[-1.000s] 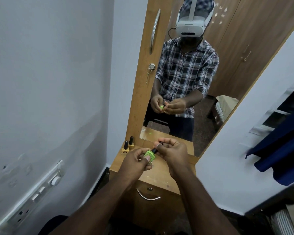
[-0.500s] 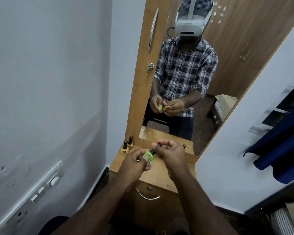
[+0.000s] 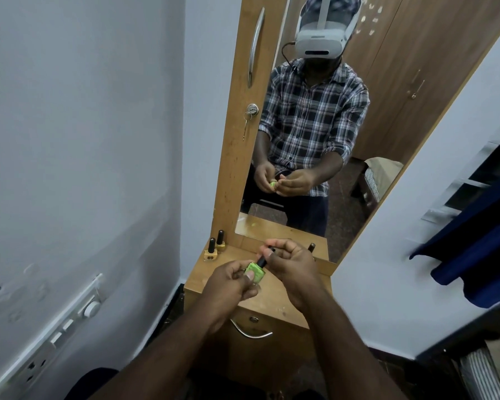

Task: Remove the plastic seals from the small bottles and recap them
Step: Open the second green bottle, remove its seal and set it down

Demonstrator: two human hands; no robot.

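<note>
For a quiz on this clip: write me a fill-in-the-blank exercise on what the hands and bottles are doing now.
1. The left hand grips a ____ bottle by its body.
2. The right hand pinches the bottle's ____ cap.
3. ____ yellow bottles stand at the shelf's back left.
4. Behind the shelf stands a ____, which shows the person.

Missing words: green; black; Two; mirror
</note>
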